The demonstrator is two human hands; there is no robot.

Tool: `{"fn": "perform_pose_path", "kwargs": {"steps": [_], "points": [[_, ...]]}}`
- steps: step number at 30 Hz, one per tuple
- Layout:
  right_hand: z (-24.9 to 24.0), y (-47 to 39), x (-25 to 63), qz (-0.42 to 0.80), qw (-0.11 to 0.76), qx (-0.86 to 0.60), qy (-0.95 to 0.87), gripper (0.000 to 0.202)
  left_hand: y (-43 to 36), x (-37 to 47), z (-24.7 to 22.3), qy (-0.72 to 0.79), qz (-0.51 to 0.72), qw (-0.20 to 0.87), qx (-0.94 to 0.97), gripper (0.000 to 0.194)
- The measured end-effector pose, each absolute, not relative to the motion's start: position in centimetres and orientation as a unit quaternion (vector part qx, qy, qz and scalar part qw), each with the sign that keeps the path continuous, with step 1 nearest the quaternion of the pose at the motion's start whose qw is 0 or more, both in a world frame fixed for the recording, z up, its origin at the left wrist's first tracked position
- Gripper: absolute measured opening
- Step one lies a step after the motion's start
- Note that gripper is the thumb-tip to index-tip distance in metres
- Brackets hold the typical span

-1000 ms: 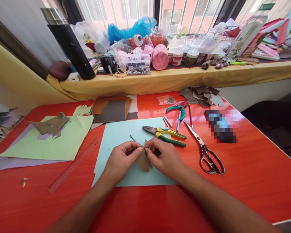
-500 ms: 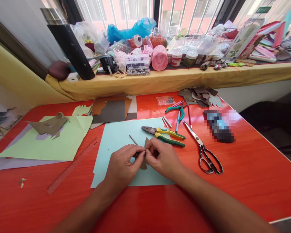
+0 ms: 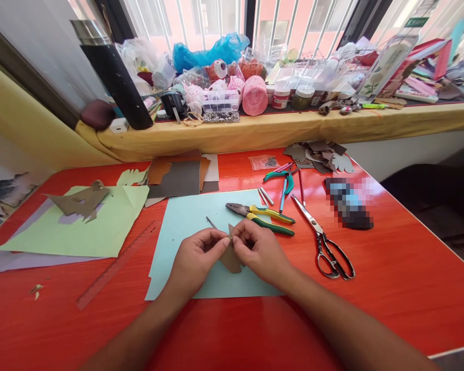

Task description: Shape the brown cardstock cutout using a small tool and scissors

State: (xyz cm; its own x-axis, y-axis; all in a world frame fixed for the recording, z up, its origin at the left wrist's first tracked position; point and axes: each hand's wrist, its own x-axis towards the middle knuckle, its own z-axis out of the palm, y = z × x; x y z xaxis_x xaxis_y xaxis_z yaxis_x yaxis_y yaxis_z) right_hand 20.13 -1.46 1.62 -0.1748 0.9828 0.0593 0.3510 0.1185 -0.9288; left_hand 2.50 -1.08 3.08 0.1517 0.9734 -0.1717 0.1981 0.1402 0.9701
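Between my hands is a small brown piece (image 3: 231, 259) that looks like cut leather or card, its tip showing above my fingers and its wider part below. My left hand (image 3: 198, 257) pinches it at the middle from the left. From the other side my right hand (image 3: 260, 251) pinches it, fingertips touching those of the left. Whatever lies right between the fingertips is too small to make out. A thin metal rod (image 3: 211, 222) rests just beyond my left fingers on the light blue sheet (image 3: 178, 216). Combination pliers (image 3: 261, 212) with yellow-green handles lie past my right hand.
Scissors (image 3: 325, 242) lie on the red table (image 3: 386, 288) at right, near a blurred-out object (image 3: 348, 203). Green-handled cutters (image 3: 280, 178), pens and scraps (image 3: 320, 154) are farther back. Left are a clear ruler (image 3: 114, 265) and green paper (image 3: 77, 234). A cluttered sill (image 3: 255, 126) runs behind.
The brown piece has turned between my fingers, so more of its wide lower part now shows. My hands stay nearly in place, and the view has shifted slightly.
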Motion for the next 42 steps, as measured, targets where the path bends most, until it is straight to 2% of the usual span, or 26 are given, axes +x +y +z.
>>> {"fn": "perform_pose_path", "kwargs": {"steps": [6, 13, 22, 29, 33, 42], "points": [[1.6, -1.6, 20.6, 0.404, 0.355, -0.503, -0.677, 0.004, -1.1, 2.3, 3.1, 0.537, 0.367, 0.522, 0.552, 0.022], [1.6, -1.8, 20.4, 0.386, 0.362, -0.504, -0.682, 0.008, -1.9, 2.1, 3.0, 0.540, 0.330, 0.444, 0.635, 0.017], [1.8, -1.5, 20.6, 0.377, 0.365, -0.529, -0.667, 0.005, -0.9, 2.0, 2.5, 0.538, 0.357, 0.495, 0.581, 0.027], [5.0, -2.4, 23.6, 0.315, 0.401, -0.566, -0.648, 0.014, -0.5, 1.1, 1.9, 0.550, 0.367, 0.508, 0.553, 0.034], [6.5, -4.6, 27.5, 0.265, 0.352, -0.621, -0.648, 0.017, -0.3, 0.9, 1.4, 0.542, 0.375, 0.516, 0.546, 0.033], [5.9, -9.9, 34.8, 0.156, 0.108, -0.757, -0.626, 0.028, -0.5, 0.8, 1.7, 0.540, 0.387, 0.496, 0.559, 0.034]]}}
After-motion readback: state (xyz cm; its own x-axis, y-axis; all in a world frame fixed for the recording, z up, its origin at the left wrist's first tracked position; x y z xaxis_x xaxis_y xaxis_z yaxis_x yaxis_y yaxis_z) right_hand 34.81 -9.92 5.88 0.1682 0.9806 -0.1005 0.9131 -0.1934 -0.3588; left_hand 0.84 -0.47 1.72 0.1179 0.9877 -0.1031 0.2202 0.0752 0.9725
